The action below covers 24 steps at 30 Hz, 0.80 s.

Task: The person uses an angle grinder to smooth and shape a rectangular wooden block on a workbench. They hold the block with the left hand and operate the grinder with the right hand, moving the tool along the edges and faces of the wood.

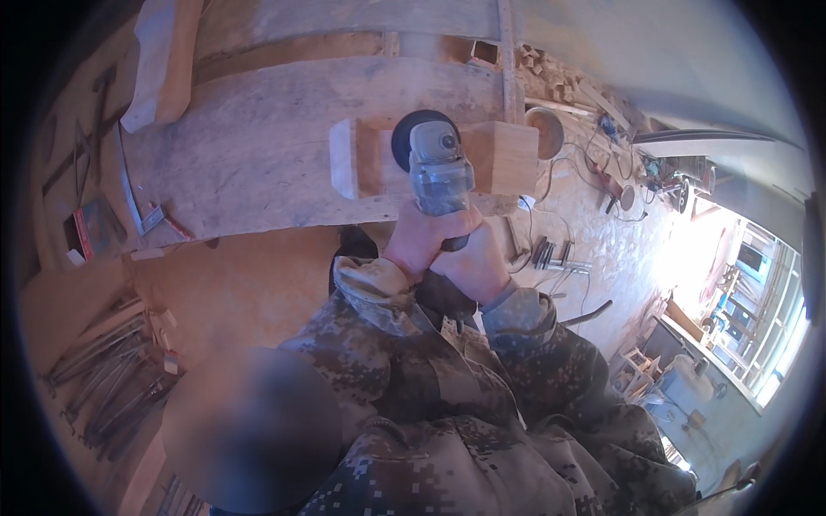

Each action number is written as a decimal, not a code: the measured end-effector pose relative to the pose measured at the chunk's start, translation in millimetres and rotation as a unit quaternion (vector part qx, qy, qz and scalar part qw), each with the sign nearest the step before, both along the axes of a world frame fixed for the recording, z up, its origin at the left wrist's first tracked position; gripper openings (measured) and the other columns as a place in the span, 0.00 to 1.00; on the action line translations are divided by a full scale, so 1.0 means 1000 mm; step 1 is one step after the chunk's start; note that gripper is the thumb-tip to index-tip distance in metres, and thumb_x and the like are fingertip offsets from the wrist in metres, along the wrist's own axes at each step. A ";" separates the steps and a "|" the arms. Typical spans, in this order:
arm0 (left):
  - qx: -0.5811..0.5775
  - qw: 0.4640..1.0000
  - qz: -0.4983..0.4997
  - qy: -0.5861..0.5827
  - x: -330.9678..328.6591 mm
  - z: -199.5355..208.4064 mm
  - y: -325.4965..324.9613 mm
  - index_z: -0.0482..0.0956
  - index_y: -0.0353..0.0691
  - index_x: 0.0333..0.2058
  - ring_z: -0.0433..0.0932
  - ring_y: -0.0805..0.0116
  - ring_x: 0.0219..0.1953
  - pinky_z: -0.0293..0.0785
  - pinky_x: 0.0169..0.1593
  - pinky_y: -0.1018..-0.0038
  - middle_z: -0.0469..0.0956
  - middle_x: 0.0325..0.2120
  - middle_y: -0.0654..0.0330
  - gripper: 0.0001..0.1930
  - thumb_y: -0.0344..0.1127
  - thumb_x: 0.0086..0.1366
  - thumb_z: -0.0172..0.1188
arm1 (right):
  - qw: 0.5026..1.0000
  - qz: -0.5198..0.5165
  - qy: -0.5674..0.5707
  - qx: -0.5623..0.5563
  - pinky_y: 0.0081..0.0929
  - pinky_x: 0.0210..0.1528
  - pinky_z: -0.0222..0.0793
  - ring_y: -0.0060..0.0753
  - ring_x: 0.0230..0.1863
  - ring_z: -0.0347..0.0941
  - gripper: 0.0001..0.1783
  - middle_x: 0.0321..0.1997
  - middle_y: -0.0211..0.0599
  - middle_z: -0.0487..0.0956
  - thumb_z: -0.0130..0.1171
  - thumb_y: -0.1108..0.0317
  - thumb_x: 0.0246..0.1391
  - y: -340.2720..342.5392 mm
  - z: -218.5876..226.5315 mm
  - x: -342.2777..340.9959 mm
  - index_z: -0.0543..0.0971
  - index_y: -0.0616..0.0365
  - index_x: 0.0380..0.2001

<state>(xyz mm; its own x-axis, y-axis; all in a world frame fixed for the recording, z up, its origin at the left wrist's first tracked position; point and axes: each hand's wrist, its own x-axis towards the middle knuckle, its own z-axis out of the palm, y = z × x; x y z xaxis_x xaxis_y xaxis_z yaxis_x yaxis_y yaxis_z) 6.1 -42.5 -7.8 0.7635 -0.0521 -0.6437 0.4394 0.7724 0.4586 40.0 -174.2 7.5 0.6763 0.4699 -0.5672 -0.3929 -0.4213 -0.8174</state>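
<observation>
Both my hands are wrapped around the body of an angle grinder [440,176]. My left hand [417,236] grips it from the left side, and my right hand [478,262] closes around its rear end, slightly nearer to me. The grinder's dark round disc [403,142] lies over the middle of a pale wooden block [509,159]. This block has thick ends and a lower, curved middle. It rests along the near edge of a wooden workbench [249,155]. Whether the disc touches the wood or spins cannot be made out.
A shaped wooden piece [163,64] lies at the bench's far left, near a metal square [129,185]. Scrap wood [555,82] is heaped at the far right. Corded power tools [609,185] lie on the right-hand floor. Long thin bars [103,378] are piled at the lower left.
</observation>
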 end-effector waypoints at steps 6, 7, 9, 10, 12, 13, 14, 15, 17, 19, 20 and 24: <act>0.016 0.999 -0.038 -0.020 -0.004 0.001 -0.014 0.86 0.39 0.41 0.81 0.73 0.36 0.78 0.43 0.70 0.84 0.36 0.65 0.13 0.33 0.59 0.75 | 0.999 -0.017 -0.013 -0.024 0.25 0.44 0.78 0.20 0.42 0.81 0.19 0.40 0.31 0.86 0.75 0.74 0.43 -0.023 0.002 -0.013 0.84 0.64 0.41; 0.021 0.999 -0.034 -0.019 -0.005 0.003 -0.013 0.85 0.39 0.41 0.81 0.73 0.36 0.78 0.43 0.70 0.84 0.36 0.65 0.13 0.32 0.59 0.75 | 1.000 -0.010 -0.002 -0.006 0.25 0.44 0.78 0.21 0.42 0.81 0.19 0.40 0.31 0.86 0.75 0.75 0.43 -0.019 0.007 -0.011 0.84 0.64 0.41; 0.030 0.999 -0.017 -0.004 -0.009 0.001 -0.009 0.85 0.39 0.41 0.81 0.73 0.36 0.78 0.43 0.70 0.84 0.36 0.64 0.12 0.32 0.59 0.75 | 1.000 -0.002 0.018 0.011 0.26 0.43 0.78 0.22 0.42 0.81 0.21 0.39 0.32 0.85 0.73 0.75 0.43 -0.010 0.012 -0.009 0.82 0.65 0.43; 0.035 0.999 -0.010 0.003 -0.011 0.000 -0.007 0.85 0.38 0.41 0.81 0.73 0.36 0.78 0.43 0.70 0.84 0.36 0.64 0.12 0.32 0.59 0.74 | 1.000 -0.002 0.027 0.011 0.27 0.43 0.78 0.23 0.43 0.81 0.22 0.39 0.33 0.85 0.72 0.75 0.42 -0.005 0.013 -0.008 0.81 0.65 0.44; 0.036 0.999 0.000 0.010 -0.013 0.003 -0.003 0.85 0.38 0.41 0.81 0.73 0.36 0.78 0.43 0.69 0.84 0.35 0.64 0.13 0.33 0.58 0.75 | 0.999 -0.011 0.032 0.027 0.28 0.43 0.78 0.25 0.43 0.82 0.24 0.39 0.35 0.84 0.70 0.75 0.41 -0.001 0.006 -0.013 0.81 0.65 0.46; 0.036 0.999 0.006 0.013 -0.014 0.004 -0.001 0.85 0.38 0.41 0.81 0.73 0.35 0.78 0.42 0.69 0.84 0.35 0.65 0.13 0.33 0.58 0.75 | 0.999 -0.017 0.029 0.043 0.28 0.43 0.78 0.25 0.43 0.82 0.24 0.39 0.35 0.84 0.70 0.75 0.41 0.000 -0.001 -0.017 0.81 0.65 0.46; 0.043 0.999 0.003 0.009 -0.018 0.003 -0.002 0.85 0.38 0.41 0.81 0.73 0.35 0.78 0.43 0.69 0.84 0.35 0.64 0.13 0.33 0.58 0.75 | 0.998 -0.023 0.026 0.058 0.28 0.44 0.78 0.25 0.43 0.82 0.24 0.39 0.35 0.84 0.70 0.75 0.41 0.000 -0.005 -0.020 0.81 0.65 0.46; 0.051 0.999 0.000 0.004 -0.023 0.001 -0.005 0.85 0.37 0.40 0.81 0.73 0.36 0.78 0.43 0.69 0.85 0.35 0.64 0.13 0.34 0.58 0.75 | 0.998 -0.024 0.030 0.057 0.29 0.44 0.78 0.25 0.43 0.82 0.24 0.39 0.35 0.84 0.70 0.75 0.41 -0.004 -0.005 -0.024 0.81 0.65 0.46; 0.070 0.997 -0.010 -0.006 -0.038 -0.006 -0.012 0.85 0.38 0.40 0.81 0.72 0.36 0.78 0.43 0.69 0.85 0.35 0.64 0.13 0.34 0.58 0.75 | 0.998 -0.022 0.039 0.054 0.29 0.44 0.78 0.25 0.43 0.82 0.23 0.40 0.35 0.84 0.70 0.76 0.42 -0.009 0.004 -0.036 0.80 0.65 0.45; 0.090 0.995 -0.031 -0.019 -0.049 -0.007 -0.021 0.84 0.39 0.41 0.82 0.72 0.37 0.79 0.44 0.69 0.84 0.35 0.64 0.12 0.32 0.60 0.75 | 0.997 -0.055 0.006 0.049 0.30 0.45 0.78 0.26 0.44 0.82 0.24 0.40 0.35 0.84 0.70 0.76 0.42 -0.012 0.012 -0.053 0.79 0.65 0.47; 0.098 0.994 -0.042 -0.017 -0.050 -0.006 -0.021 0.85 0.38 0.40 0.82 0.72 0.36 0.79 0.44 0.69 0.85 0.35 0.63 0.12 0.33 0.59 0.75 | 0.996 -0.074 -0.011 0.046 0.30 0.46 0.78 0.26 0.44 0.82 0.25 0.40 0.35 0.84 0.70 0.76 0.42 -0.013 0.013 -0.057 0.79 0.65 0.47; 0.065 0.997 -0.035 0.004 -0.056 -0.005 -0.020 0.87 0.37 0.39 0.82 0.73 0.36 0.79 0.44 0.69 0.86 0.34 0.62 0.13 0.36 0.57 0.76 | 0.998 -0.001 0.052 0.031 0.31 0.48 0.79 0.27 0.46 0.82 0.29 0.44 0.37 0.84 0.71 0.76 0.42 -0.019 0.011 -0.053 0.77 0.64 0.51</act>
